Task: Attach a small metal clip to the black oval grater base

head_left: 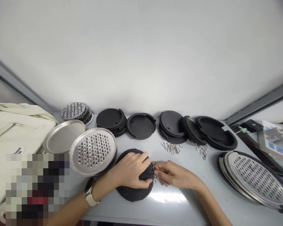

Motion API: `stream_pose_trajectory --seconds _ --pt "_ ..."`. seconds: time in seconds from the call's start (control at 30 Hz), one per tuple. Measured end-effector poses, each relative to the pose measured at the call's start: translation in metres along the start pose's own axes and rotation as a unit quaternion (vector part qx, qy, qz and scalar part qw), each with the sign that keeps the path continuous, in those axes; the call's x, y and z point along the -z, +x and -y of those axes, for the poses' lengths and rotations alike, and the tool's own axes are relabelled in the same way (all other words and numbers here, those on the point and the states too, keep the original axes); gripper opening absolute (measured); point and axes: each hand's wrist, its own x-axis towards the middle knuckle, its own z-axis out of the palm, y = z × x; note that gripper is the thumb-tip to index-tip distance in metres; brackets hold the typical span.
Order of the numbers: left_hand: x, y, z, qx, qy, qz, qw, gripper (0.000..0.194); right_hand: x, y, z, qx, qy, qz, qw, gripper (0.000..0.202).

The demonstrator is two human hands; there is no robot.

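A round black disc [134,193] lies flat on the grey table near its front edge. My left hand [132,169], with a watch on the wrist, is spread over the top of this disc, fingers apart and pressing on it. At the disc's right edge, my right hand [172,174] pinches a small metal clip [155,175] between thumb and fingers. The clip touches the rim, close to my left thumb. More metal clips [171,147] lie behind my right hand, beside stacked black discs [171,123].
Perforated metal discs [93,151] and a plain metal disc [64,137] are at left, beside a cream bag [19,135]. More black discs [141,126] line the back wall. Another perforated stack [258,179] lies at right, near a machine [277,142].
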Motion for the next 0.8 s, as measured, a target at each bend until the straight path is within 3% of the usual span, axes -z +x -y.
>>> stream_pose_trajectory --seconds 0.23,0.47,0.8 --pt "-0.006 0.003 0.002 -0.015 0.003 0.015 1.000 0.015 -0.001 -0.001 0.003 -0.014 -0.011 -0.032 0.999 0.030" --pt "-0.014 0.008 0.001 0.056 -0.004 -0.021 0.998 0.018 -0.003 0.007 0.003 -0.037 -0.061 -0.148 0.986 0.028" --pt "-0.019 0.010 0.001 0.087 -0.020 -0.042 0.995 0.017 -0.012 0.014 -0.002 -0.046 -0.174 -0.211 0.961 0.024"
